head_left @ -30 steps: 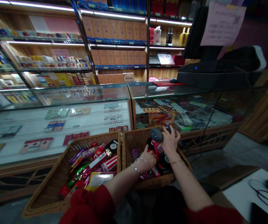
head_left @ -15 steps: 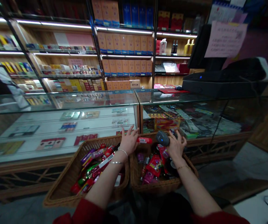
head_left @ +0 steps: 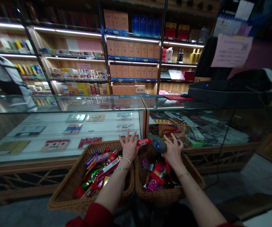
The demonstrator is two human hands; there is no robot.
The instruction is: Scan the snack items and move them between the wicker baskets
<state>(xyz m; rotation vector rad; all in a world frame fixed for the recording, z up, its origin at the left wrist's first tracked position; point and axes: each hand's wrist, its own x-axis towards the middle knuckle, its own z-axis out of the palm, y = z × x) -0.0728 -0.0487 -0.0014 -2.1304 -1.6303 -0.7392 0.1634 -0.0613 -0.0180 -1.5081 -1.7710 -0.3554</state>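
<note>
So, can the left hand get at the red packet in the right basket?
Probably not straight away: the left hand holds a red tube, though the red packet lies largely uncovered in the right basket.

Rectangular tan, blue-based cartons (head_left: pixel 131 50): beyond the left hand (head_left: pixel 129 148).
Pink printed paper sheet (head_left: pixel 232 52): beyond the right hand (head_left: pixel 173 152), rightward.
White-topped person (head_left: pixel 10 74): beyond the left hand, leftward.
</note>
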